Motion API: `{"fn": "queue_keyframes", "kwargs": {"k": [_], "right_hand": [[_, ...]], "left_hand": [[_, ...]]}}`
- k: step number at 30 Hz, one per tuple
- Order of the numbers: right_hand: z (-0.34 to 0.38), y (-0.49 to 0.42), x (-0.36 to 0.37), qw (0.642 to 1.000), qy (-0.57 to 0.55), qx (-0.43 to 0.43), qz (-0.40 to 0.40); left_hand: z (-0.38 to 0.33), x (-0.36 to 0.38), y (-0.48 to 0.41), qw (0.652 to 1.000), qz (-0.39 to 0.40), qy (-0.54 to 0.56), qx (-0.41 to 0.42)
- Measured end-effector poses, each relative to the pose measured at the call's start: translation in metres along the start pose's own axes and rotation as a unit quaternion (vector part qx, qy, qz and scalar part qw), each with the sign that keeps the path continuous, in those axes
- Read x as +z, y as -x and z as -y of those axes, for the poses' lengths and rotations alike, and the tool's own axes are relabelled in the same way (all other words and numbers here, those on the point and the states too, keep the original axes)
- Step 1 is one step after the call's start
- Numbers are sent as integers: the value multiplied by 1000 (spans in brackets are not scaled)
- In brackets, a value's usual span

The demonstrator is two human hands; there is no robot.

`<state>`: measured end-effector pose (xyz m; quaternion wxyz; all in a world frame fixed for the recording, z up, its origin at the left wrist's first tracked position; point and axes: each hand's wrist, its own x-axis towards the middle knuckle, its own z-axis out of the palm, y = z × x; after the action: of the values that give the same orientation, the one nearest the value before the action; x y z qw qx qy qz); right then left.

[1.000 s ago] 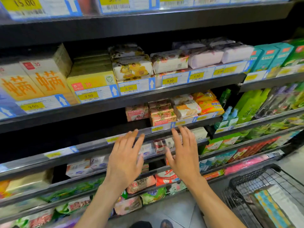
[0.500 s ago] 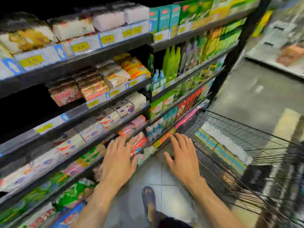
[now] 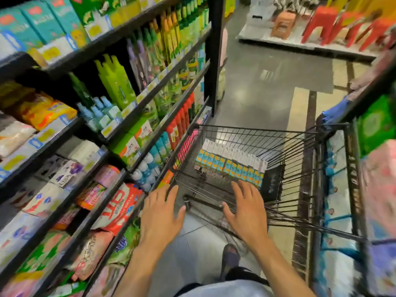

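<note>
We're holding both hands out flat, palms down, fingers spread, gripping nothing. Left hand is hovering just at 7 o'clock of the wire cart's near-left corner. Right hand is overlapping its near rim, contact unclear. Cart is sitting at our 12 o'clock, a row of cartons lying inside. Shelving is running along our 9 o'clock.

Black wire shopping cart stands upright, a carton pack inside.
</note>
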<state>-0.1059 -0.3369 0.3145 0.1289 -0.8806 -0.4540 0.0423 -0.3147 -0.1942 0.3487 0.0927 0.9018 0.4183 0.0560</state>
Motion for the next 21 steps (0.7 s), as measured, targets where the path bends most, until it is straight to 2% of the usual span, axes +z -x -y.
{"fn": "queue_keyframes", "kwargs": {"k": [6, 10, 21], "right_hand": [[-81, -37, -11, 999, -8, 45, -16], [-118, -57, -12, 996, -16, 84, 0], [-146, -82, 16, 983, -32, 178, 28]], "left_hand": [[-74, 24, -65, 999, 14, 9, 44], [-110, 37, -99, 998, 31, 9, 60], [-124, 81, -184, 988, 106, 48, 99]]}}
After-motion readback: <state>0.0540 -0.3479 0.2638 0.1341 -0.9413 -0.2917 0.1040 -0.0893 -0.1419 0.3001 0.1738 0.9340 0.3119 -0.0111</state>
